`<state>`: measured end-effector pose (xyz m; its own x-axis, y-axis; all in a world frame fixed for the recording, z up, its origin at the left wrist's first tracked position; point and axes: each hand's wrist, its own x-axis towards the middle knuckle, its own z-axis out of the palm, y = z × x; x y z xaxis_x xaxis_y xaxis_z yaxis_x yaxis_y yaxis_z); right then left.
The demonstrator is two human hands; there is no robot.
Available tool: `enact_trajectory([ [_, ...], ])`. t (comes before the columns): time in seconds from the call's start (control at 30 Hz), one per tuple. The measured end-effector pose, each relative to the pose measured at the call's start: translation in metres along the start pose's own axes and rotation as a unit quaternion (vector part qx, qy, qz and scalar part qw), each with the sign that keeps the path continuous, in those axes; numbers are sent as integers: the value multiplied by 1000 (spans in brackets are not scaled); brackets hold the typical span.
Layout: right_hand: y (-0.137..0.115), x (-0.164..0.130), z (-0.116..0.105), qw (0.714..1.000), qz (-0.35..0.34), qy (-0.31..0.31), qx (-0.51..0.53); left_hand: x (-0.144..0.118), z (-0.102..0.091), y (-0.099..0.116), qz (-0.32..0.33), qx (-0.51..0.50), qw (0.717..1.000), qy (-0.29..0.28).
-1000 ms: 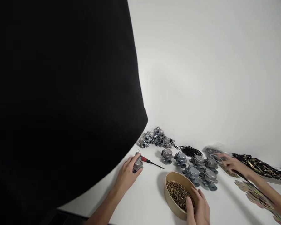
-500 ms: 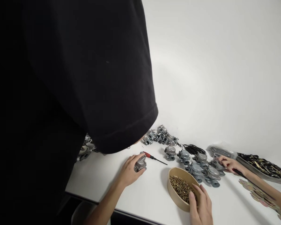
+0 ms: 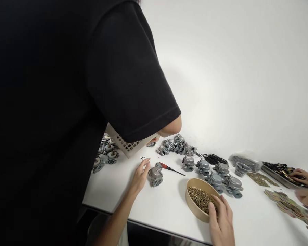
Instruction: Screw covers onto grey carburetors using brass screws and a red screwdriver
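Observation:
My left hand (image 3: pixel 140 176) lies just left of a grey metal carburetor (image 3: pixel 156 175), its fingers spread and holding nothing. The carburetor stands on the white table. A screwdriver (image 3: pixel 166 166) with a red handle lies right behind it. My right hand (image 3: pixel 222 217) grips the right rim of a tan oval bowl (image 3: pixel 195 212), with the thumb and fingertips reaching over the edge. Small brass screws (image 3: pixel 200 199) fill the bottom of the bowl. Several more carburetors (image 3: pixel 215 181) stand behind the bowl.
A co-worker in a black sleeve (image 3: pixel 133 75) leans in at left over a white plastic crate (image 3: pixel 129 150). Carburetor parts (image 3: pixel 176 145) are piled at the back. Another person's hands (image 3: pixel 306 179) are at a metal tray (image 3: pixel 279 179) of dark parts, near flat plates (image 3: pixel 284 205).
My left hand has let go of the carburetor and moved slightly left. The co-worker's crate has come into view. The other person's hand has left the carburetors and moved right to the tray.

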<state>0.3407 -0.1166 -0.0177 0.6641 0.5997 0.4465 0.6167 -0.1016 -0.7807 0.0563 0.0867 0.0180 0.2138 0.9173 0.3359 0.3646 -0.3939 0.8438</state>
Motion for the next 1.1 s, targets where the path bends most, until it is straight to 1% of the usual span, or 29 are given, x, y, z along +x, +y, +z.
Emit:
enact_trajectory([
  [0.07,1,0,1,999,-33,13,-30,16,1,-12,-32,42,998,20],
  [0.1,-2,-1,1,996,-65,30,-53,26,2,-17,-43,63,997,20],
  [0.13,-7,-2,0,989,-111,52,-77,36,1,-22,-47,84,995,17],
  [0.17,-14,-5,0,978,-172,74,-96,47,1,-26,-45,105,993,11],
  [0.23,-36,-13,2,937,-321,97,-100,69,-3,-32,-24,140,990,-11],
  [0.27,-48,-19,4,912,-394,85,-79,78,-5,-34,-8,154,988,-26],
  [0.3,-60,-26,9,889,-451,61,-54,85,-8,-36,8,166,985,-39],
  [0.33,-71,-33,15,875,-482,40,-29,90,-11,-39,20,177,983,-49],
  [0.37,-79,-39,24,874,-486,15,-18,93,-13,-42,30,188,980,-54],
  [0.4,-84,-46,34,879,-477,8,-15,95,-15,-45,36,199,978,-56],
  [0.47,-86,-55,54,888,-459,-12,-37,94,-17,-53,46,220,973,-58],
  [0.53,-80,-60,70,873,-478,-63,-69,91,-19,-60,57,238,968,-65],
  [0.57,-77,-61,75,867,-483,-89,-83,89,-19,-63,64,245,965,-69],
  [0.63,-72,-64,76,862,-480,-123,-104,87,-20,-66,75,257,961,-76],
  [0.67,-72,-65,74,866,-472,-123,-110,87,-21,-67,78,261,959,-78],
  [0.73,-74,-67,69,868,-470,-106,-116,87,-22,-66,82,265,957,-82],
  [0.87,-82,-71,62,864,-484,-67,-117,87,-24,-63,80,268,956,-86],
  [1.1,-81,-70,65,862,-489,-63,-119,80,-26,-51,78,274,956,-67],
])
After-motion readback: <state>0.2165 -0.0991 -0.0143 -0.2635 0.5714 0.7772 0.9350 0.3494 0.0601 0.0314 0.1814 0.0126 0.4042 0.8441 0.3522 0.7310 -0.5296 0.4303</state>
